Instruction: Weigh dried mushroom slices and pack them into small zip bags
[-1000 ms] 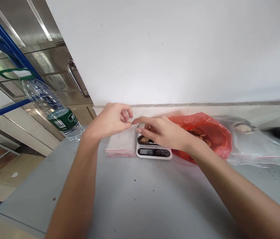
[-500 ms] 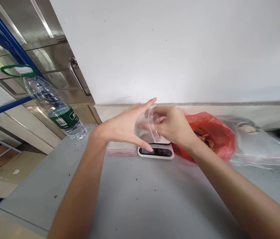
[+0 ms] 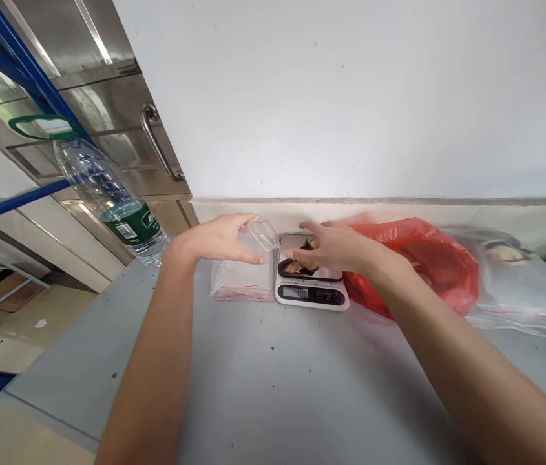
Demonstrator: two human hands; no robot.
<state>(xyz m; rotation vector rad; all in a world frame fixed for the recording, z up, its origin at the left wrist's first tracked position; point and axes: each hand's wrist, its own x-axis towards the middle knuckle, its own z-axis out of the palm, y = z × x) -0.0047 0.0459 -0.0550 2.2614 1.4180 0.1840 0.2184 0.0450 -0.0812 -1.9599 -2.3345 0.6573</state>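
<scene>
My left hand point(image 3: 214, 240) holds a small clear zip bag point(image 3: 260, 236) with its mouth spread, just left of a white digital scale point(image 3: 312, 294). The scale's platform carries brown dried pieces point(image 3: 302, 265). Over that platform my right hand point(image 3: 335, 248) reaches down, fingers partly spread and close to the pieces. I cannot make out whether it grips any. Under my left hand lies a stack of clear zip bags with red strips point(image 3: 241, 284).
A red plastic bag point(image 3: 422, 265) with more brown pieces sits right of the scale. Larger clear bags point(image 3: 519, 284) lie further right. A big water bottle point(image 3: 112, 206) leans at the table's left rear. Steel cabinets point(image 3: 122, 123) stand behind it.
Both hands first pulled a bag from the stack and opened it above the scale. Now my left hand holds it alone, lower and to the left, and my right hand has dropped to the scale.
</scene>
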